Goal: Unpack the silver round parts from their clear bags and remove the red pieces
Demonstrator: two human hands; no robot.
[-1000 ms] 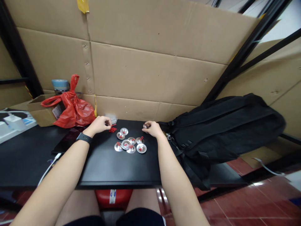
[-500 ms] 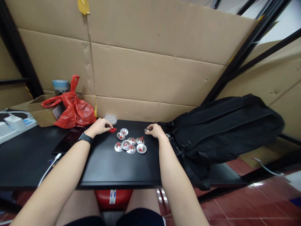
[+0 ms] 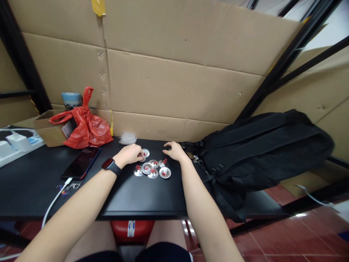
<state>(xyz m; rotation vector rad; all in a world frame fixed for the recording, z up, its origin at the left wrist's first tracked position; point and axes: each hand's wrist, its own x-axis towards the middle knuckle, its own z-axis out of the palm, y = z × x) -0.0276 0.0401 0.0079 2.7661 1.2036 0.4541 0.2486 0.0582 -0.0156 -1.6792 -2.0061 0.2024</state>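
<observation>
Several small silvery finger cymbals with red loops lie in a loose cluster on the black table (image 3: pixel 131 196). My left hand (image 3: pixel 131 153) is closed, its fingertips on the rim of one cymbal (image 3: pixel 142 159) at the cluster's upper left; the hand covers most of it. Just behind that one lies another cymbal (image 3: pixel 146 153). Two more pieces, a tilted cymbal (image 3: pixel 163 163) and a flat cymbal (image 3: pixel 165 173), sit at the right side. My right hand (image 3: pixel 174 151) hovers past them, thumb and fingers apart, with nothing visible between them.
A black backpack (image 3: pixel 267 145) takes up the right side. On the left are a red plastic bag (image 3: pixel 87 127), a cardboard box (image 3: pixel 50 129), a phone (image 3: pixel 81 163) on a white cable and a power strip (image 3: pixel 16 149). Cardboard (image 3: pixel 169 87) walls the back.
My left hand has moved right, from the red cord piece to a cymbal; that cord is out of sight. My right hand has opened, and the cymbal it held no longer shows.
</observation>
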